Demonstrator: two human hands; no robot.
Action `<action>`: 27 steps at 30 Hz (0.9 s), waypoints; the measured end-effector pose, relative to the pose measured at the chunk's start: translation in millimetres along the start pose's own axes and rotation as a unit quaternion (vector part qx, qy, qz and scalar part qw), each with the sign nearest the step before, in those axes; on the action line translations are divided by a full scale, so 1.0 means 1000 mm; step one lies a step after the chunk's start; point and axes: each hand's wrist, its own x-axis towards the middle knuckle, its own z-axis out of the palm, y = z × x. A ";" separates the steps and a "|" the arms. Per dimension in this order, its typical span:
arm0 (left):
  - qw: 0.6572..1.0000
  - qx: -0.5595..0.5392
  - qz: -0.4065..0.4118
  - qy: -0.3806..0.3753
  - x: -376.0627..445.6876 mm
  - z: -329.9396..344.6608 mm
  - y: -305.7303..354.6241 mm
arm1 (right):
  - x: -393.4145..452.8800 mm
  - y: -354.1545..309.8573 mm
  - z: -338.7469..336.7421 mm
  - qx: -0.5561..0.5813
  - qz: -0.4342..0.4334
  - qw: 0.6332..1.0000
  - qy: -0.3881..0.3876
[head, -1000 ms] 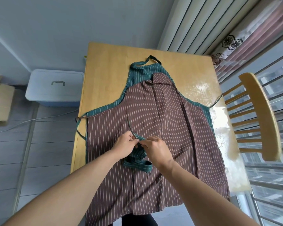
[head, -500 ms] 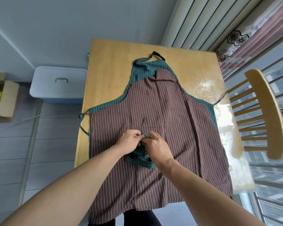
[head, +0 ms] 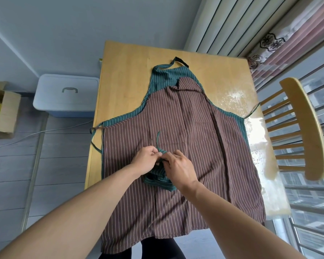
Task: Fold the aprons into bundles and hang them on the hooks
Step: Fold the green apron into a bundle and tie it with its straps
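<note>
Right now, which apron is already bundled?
The small green bundle under both hands; the brown apron and the green one beneath it lie flat.

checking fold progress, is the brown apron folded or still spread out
Spread. The brown apron lies flat over the table, hem hanging off the near edge. Both hands, left and right, work a small green bundle on top.

Wood table [head: 123, 75] w/ green apron [head: 168, 77] flat.

Small green striped bundle [head: 158, 179] atop brown striped apron [head: 195, 139], flat over green apron [head: 165, 78].
</note>
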 end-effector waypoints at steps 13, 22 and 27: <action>0.999 0.009 0.019 0.030 -0.008 0.004 -0.010 | 0.007 -0.009 -0.012 0.070 0.115 0.981 -0.140; 0.991 -0.037 -0.130 0.011 -0.020 0.010 0.003 | 0.006 0.002 -0.008 0.272 0.245 0.912 -0.184; 0.988 -0.025 -0.131 -0.076 -0.015 -0.007 0.003 | -0.004 -0.001 -0.006 0.262 0.231 0.924 -0.156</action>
